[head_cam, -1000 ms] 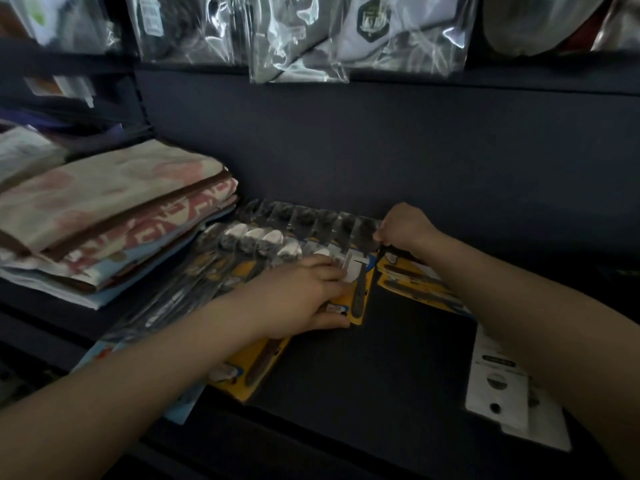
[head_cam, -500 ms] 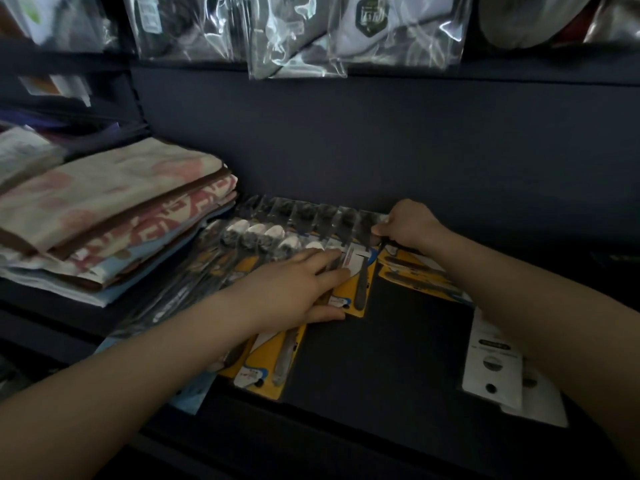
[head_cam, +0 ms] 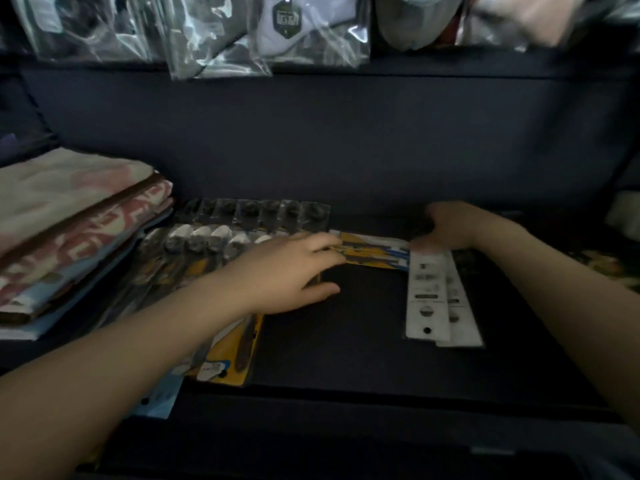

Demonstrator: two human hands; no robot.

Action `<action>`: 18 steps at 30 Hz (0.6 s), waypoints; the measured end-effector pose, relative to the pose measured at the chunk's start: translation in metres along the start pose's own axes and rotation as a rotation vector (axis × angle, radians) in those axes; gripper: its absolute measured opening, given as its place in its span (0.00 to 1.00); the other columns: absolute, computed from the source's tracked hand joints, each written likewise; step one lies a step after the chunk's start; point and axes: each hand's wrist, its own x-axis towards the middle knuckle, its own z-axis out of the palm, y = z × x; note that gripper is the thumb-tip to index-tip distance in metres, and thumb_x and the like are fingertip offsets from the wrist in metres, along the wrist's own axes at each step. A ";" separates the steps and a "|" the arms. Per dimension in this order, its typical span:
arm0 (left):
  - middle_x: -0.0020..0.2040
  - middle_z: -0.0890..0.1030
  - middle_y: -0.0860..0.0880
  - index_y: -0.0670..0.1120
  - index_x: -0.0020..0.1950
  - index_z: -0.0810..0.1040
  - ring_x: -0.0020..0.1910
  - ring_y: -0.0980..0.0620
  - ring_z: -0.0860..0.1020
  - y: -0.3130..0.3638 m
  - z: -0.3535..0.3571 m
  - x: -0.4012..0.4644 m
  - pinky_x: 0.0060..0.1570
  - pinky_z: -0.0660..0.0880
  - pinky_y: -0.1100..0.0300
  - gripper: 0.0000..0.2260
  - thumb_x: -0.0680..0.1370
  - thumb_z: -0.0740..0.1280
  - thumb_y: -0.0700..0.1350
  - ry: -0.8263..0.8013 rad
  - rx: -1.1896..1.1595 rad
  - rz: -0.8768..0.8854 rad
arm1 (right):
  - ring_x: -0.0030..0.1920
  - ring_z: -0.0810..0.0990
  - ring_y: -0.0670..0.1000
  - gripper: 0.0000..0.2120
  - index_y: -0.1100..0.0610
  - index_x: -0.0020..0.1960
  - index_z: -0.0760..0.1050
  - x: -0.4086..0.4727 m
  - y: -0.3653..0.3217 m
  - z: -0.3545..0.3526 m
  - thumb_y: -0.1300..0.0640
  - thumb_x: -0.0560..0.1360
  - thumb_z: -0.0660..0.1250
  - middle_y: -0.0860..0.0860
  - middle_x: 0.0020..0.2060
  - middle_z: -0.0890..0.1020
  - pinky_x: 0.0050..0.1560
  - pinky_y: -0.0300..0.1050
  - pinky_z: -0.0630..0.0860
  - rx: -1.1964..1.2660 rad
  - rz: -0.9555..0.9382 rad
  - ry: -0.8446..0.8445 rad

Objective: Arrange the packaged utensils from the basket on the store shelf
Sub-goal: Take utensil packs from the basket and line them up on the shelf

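Note:
Several packaged utensils lie on the dark shelf [head_cam: 363,341]. A row of spoon packs [head_cam: 214,237] sits at the back left, beside a stack of folded cloths. My left hand [head_cam: 291,271] lies over a yellow carded knife pack [head_cam: 235,355], fingers on top and thumb at its right edge. More yellow packs [head_cam: 377,252] lie sideways between my hands. Blurred with motion, my right hand [head_cam: 453,226] grips the far end of two white carded packs [head_cam: 429,299], which point toward me. No basket is in view.
The folded patterned cloths [head_cam: 69,230] fill the shelf's left side. Plastic-bagged goods [head_cam: 263,32] hang from the shelf above. A blue pack [head_cam: 156,400] pokes over the front edge. Bare dark shelf shows between the yellow and white packs.
My right hand left the spoon packs, went right and took hold of the white carded packs, which now lie further back and straighter. My left hand slid a little forward over the yellow pack.

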 end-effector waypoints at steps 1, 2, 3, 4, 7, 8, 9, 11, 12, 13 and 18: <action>0.73 0.62 0.53 0.52 0.70 0.66 0.67 0.51 0.67 0.006 0.000 0.004 0.64 0.70 0.53 0.21 0.78 0.57 0.57 0.020 -0.010 0.020 | 0.63 0.74 0.56 0.32 0.61 0.67 0.68 -0.003 0.003 0.005 0.45 0.71 0.70 0.58 0.65 0.73 0.58 0.44 0.71 0.043 0.016 0.014; 0.71 0.64 0.54 0.52 0.69 0.67 0.65 0.52 0.69 0.011 0.000 0.007 0.61 0.71 0.53 0.20 0.78 0.57 0.56 0.036 -0.023 0.037 | 0.62 0.74 0.56 0.31 0.62 0.66 0.69 -0.005 0.005 0.009 0.45 0.70 0.70 0.58 0.64 0.74 0.56 0.43 0.71 0.075 0.027 0.033; 0.70 0.65 0.54 0.53 0.68 0.67 0.63 0.52 0.71 0.016 0.000 0.009 0.59 0.73 0.53 0.20 0.78 0.57 0.56 0.047 -0.038 0.047 | 0.61 0.75 0.56 0.29 0.62 0.64 0.71 -0.007 0.006 0.012 0.45 0.71 0.70 0.58 0.63 0.76 0.53 0.43 0.71 0.088 0.034 0.058; 0.69 0.66 0.55 0.53 0.68 0.67 0.62 0.53 0.72 0.021 0.000 0.011 0.57 0.73 0.53 0.19 0.78 0.57 0.56 0.052 -0.055 0.055 | 0.59 0.77 0.56 0.26 0.62 0.62 0.74 -0.008 0.006 0.013 0.45 0.71 0.70 0.58 0.60 0.78 0.51 0.43 0.71 0.093 0.033 0.086; 0.68 0.68 0.56 0.53 0.68 0.68 0.60 0.54 0.73 0.031 -0.002 0.012 0.56 0.74 0.53 0.19 0.78 0.57 0.55 0.068 -0.109 0.072 | 0.55 0.78 0.55 0.20 0.61 0.57 0.77 -0.010 0.002 0.014 0.49 0.71 0.70 0.57 0.55 0.80 0.49 0.43 0.73 0.111 0.011 0.140; 0.67 0.69 0.56 0.53 0.68 0.68 0.60 0.54 0.73 0.033 -0.002 0.012 0.56 0.74 0.53 0.19 0.78 0.57 0.55 0.078 -0.124 0.075 | 0.56 0.78 0.55 0.19 0.61 0.58 0.76 -0.011 -0.001 0.015 0.49 0.72 0.69 0.57 0.56 0.80 0.50 0.44 0.73 0.097 0.001 0.143; 0.67 0.69 0.56 0.54 0.68 0.68 0.60 0.54 0.73 0.035 -0.003 0.010 0.56 0.74 0.53 0.19 0.78 0.57 0.55 0.084 -0.136 0.075 | 0.57 0.77 0.55 0.19 0.60 0.59 0.76 -0.012 -0.004 0.016 0.49 0.74 0.67 0.56 0.57 0.79 0.52 0.45 0.74 0.070 -0.010 0.136; 0.66 0.69 0.56 0.54 0.68 0.68 0.60 0.55 0.73 0.038 -0.002 0.008 0.56 0.74 0.54 0.20 0.77 0.57 0.57 0.082 -0.142 0.063 | 0.56 0.78 0.54 0.18 0.58 0.61 0.75 -0.015 -0.009 0.019 0.48 0.76 0.63 0.55 0.57 0.79 0.56 0.47 0.75 0.031 -0.029 0.108; 0.67 0.69 0.56 0.54 0.68 0.67 0.60 0.55 0.72 0.041 -0.001 0.008 0.56 0.74 0.54 0.21 0.77 0.57 0.59 0.070 -0.140 0.052 | 0.56 0.78 0.54 0.17 0.58 0.61 0.76 -0.015 -0.010 0.022 0.49 0.77 0.62 0.55 0.57 0.80 0.56 0.47 0.75 0.032 -0.042 0.103; 0.67 0.69 0.56 0.54 0.69 0.65 0.61 0.55 0.72 0.045 0.000 0.008 0.57 0.74 0.54 0.23 0.76 0.58 0.61 0.045 -0.146 0.042 | 0.54 0.78 0.53 0.16 0.57 0.60 0.76 -0.016 -0.010 0.024 0.50 0.77 0.62 0.55 0.56 0.80 0.54 0.46 0.75 0.046 -0.059 0.109; 0.76 0.54 0.53 0.53 0.75 0.53 0.73 0.52 0.58 0.074 0.013 0.013 0.69 0.65 0.53 0.37 0.71 0.63 0.65 -0.165 -0.222 0.045 | 0.51 0.79 0.51 0.14 0.58 0.57 0.80 -0.024 -0.015 0.024 0.52 0.78 0.61 0.54 0.53 0.82 0.52 0.45 0.76 -0.012 -0.102 0.139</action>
